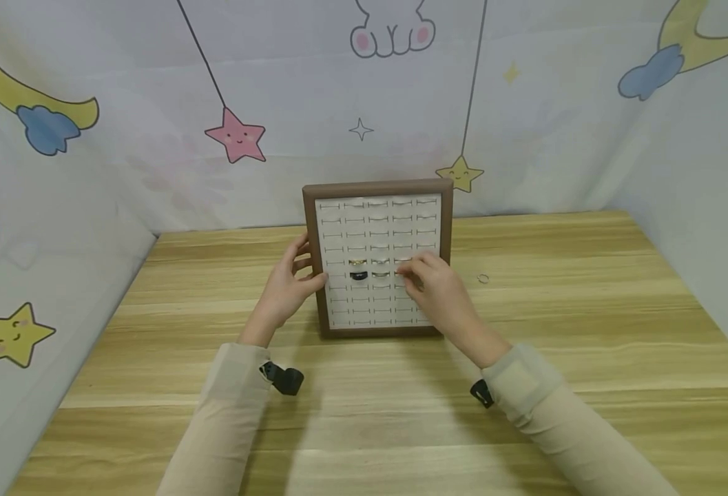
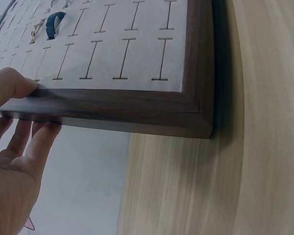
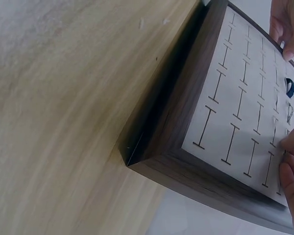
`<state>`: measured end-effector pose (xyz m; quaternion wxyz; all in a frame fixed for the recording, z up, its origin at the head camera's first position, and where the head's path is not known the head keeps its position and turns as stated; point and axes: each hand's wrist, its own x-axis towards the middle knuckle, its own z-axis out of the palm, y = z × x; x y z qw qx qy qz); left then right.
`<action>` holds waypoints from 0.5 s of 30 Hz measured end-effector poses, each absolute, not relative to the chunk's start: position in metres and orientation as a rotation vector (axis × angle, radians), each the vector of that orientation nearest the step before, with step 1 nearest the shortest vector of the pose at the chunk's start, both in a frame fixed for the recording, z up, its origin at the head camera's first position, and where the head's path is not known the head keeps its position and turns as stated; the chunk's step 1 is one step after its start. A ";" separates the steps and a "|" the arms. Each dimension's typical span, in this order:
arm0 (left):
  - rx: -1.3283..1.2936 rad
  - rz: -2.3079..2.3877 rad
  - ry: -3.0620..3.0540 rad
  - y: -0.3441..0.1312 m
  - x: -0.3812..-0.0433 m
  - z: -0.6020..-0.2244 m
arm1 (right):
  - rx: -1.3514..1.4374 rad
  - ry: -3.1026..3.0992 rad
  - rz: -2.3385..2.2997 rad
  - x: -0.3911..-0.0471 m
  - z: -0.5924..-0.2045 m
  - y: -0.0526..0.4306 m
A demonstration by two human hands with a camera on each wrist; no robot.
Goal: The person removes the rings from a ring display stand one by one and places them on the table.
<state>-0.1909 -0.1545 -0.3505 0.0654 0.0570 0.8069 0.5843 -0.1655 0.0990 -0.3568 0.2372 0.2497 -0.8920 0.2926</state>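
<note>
A ring display board (image 1: 379, 303) with a brown frame and rows of slits in a pale pad stands propped up on the table. My left hand (image 1: 286, 282) grips its left side, thumb on the front edge and fingers behind, as the left wrist view also shows. A black ring (image 1: 359, 275), a gold ring (image 1: 357, 262) and silver rings (image 1: 380, 275) sit in slots near the middle. My right hand (image 1: 439, 289) pinches a ring at a slot to the right of these, its fingertips against the pad. That ring is mostly hidden by the fingers.
A loose ring (image 1: 483, 279) lies on the wooden table (image 1: 574, 296), to the right of the board. Behind the table hangs a white cloth (image 1: 302, 83) printed with stars and moons. Black wrist cameras (image 1: 283, 379) sit at both cuffs.
</note>
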 end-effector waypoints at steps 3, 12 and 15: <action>0.175 1.772 2.436 -0.154 -0.191 -0.350 | 0.686 -2.452 0.775 -0.166 -0.356 0.099; 0.171 1.761 2.431 -0.155 -0.191 -0.350 | 0.691 -2.470 0.901 -0.169 -0.355 0.103; 0.168 1.757 2.432 -0.154 -0.190 -0.349 | 0.706 -2.460 0.977 -0.171 -0.355 0.105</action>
